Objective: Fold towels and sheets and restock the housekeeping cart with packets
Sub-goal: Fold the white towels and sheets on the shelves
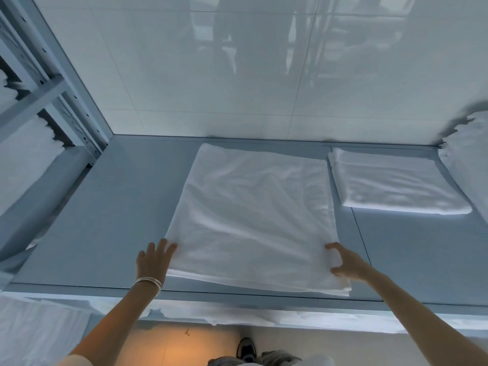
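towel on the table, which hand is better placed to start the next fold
Probably the right hand: it already pinches the towel at its near right corner. The left hand only lies flat at the near left edge.

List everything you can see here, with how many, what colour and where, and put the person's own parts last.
Towel being folded: one, white, spread flat at the middle of the table.
Folded towel: one, white, on the table to the right, apart from the big one.
Linen pile: one, white, at the right edge, partly cut off.
Table: one, grey, against the wall.
Wall tiles: white, glossy, behind the table.
Shelf rack: one, grey metal, at left, holding white linen.
Shoes: dark, on the floor at the bottom.
Bracelets: silver, on the left wrist.
Left hand: fingers straight, at the towel's near left corner.
Right hand: pinches the towel's near right corner.
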